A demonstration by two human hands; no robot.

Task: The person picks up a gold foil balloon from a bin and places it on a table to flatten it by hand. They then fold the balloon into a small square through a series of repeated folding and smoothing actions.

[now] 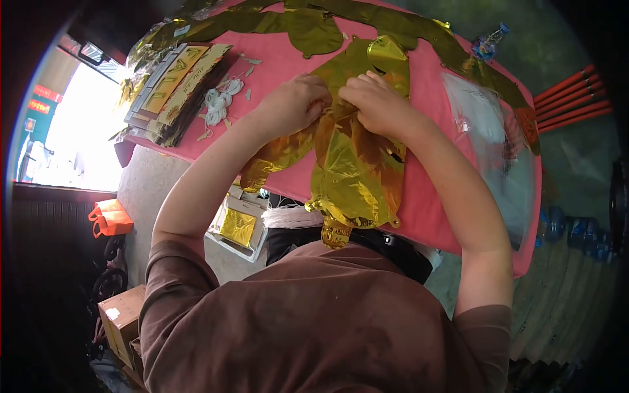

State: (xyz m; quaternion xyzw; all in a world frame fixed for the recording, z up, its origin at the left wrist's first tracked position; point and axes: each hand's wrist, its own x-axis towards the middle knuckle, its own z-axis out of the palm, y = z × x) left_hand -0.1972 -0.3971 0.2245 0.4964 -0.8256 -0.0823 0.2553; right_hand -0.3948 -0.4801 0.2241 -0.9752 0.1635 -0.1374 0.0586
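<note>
Flat gold foil balloons [347, 173] lie bunched over the near edge of a pink-covered table [429, 170], with one end hanging toward my lap. My left hand [298, 101] is closed on the foil from the left side. Close beside it, my right hand [373, 101] pinches the same gold foil from the right. The fingertips of both hands nearly meet, and what lies exactly between them is hidden. More gold foil [318, 33] stretches away from my hands across the far part of the table.
Printed packages [177, 85] are stacked at the table's left, beside white string [219, 101]. Clear plastic bags [481, 118] lie on the right; a small bottle [488, 42] stands behind. Below the table are a white box [242, 223] with gold packets, an orange bag [110, 217] and a carton [121, 321].
</note>
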